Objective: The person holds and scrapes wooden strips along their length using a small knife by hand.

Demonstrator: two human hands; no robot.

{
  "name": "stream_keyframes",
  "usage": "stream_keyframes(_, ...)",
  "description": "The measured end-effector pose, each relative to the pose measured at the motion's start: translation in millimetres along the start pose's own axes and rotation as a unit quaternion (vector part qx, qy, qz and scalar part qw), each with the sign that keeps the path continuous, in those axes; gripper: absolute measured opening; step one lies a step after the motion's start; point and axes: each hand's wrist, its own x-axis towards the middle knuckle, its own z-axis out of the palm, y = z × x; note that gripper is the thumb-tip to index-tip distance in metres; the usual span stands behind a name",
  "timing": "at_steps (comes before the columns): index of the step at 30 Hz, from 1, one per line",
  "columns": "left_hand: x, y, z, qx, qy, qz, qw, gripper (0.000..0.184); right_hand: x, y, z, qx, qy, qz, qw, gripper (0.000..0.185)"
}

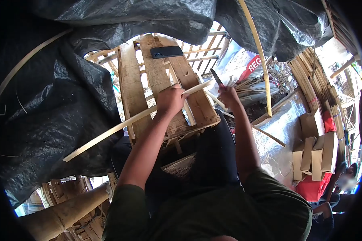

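Left hand (171, 99) grips a wood strip (104, 138) over the slatted bench (133, 80), right hand (228, 97) clutches a knife (216, 76) beside it.

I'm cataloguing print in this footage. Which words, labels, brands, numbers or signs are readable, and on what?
"REG": white letters on the red part of the printed sheet.
Any fainter marks on its pale part: too blurred to read.
No readable text on the knife, phone or boxes.
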Motion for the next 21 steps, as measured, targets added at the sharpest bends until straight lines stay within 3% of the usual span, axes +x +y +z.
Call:
stream_keyframes(4,-3.5,4.5,6.9,-0.006,0.012,0.058,0.998,0.019,-29.1,20.3,10.3,0.126,0.014,0.055,0.990,0.048)
stream_keyframes(6,-2.9,2.9,11.2,-0.006,0.013,0.066,0.998,0.018,-29.5,34.0,20.6,0.203,0.048,0.010,0.978,0.051)
stream_keyframes(11,-6.5,6.7,8.1,-0.013,0.014,0.100,0.995,0.014,-26.4,44.9,32.6,0.218,0.087,0.002,0.972,0.049)
stream_keyframes(14,-6.6,6.6,7.7,-0.032,0.018,0.099,0.994,0.013,-26.1,44.3,33.3,0.253,0.060,0.020,0.965,0.049)
stream_keyframes(19,-4.0,-1.8,3.7,-0.092,-0.089,0.071,0.989,0.016,-23.0,51.9,35.6,0.257,0.024,0.014,0.966,0.045)
stream_keyframes(21,-9.0,4.0,0.2,-0.112,-0.108,0.058,0.986,0.015,-24.1,48.0,31.6,0.281,0.031,0.023,0.959,0.051)
